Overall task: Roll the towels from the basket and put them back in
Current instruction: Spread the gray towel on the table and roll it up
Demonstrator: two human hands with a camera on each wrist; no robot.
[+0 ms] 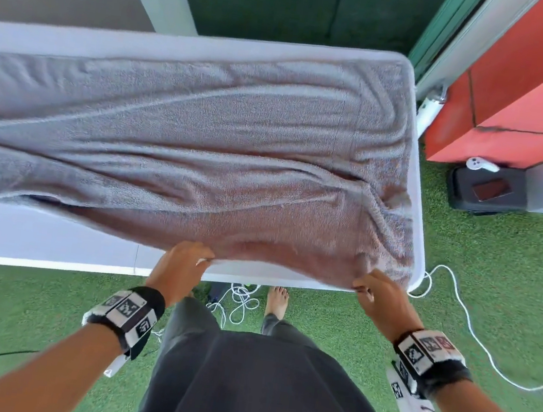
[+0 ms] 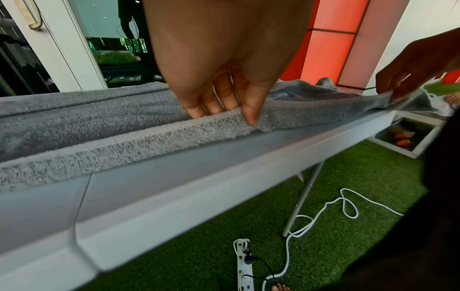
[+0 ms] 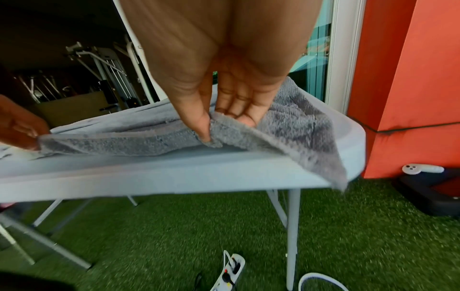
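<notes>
- Grey terry towel: spread in long wrinkles over most of the table, reaching the far edge and the right end, running out of view to the left; near edge lifted just clear of the table's near edge.
- Soft and limp by the look of it, sagging between the two holds; thick pile, so likely easy to pinch and unlikely to slip; light enough for fingertips, though bulky across its full length.
- Best taken at the hemmed near edge, hands well apart, so the roll starts straight; wrinkles probably want flattening first, else a lumpy roll.
- No basket in view.
- Left hand: thumb over, fingers under, pinching the hem near the middle of the near edge.
- Right hand: thumb and fingers pinching the same edge close to the near right corner, with a flap hanging over that corner.
</notes>
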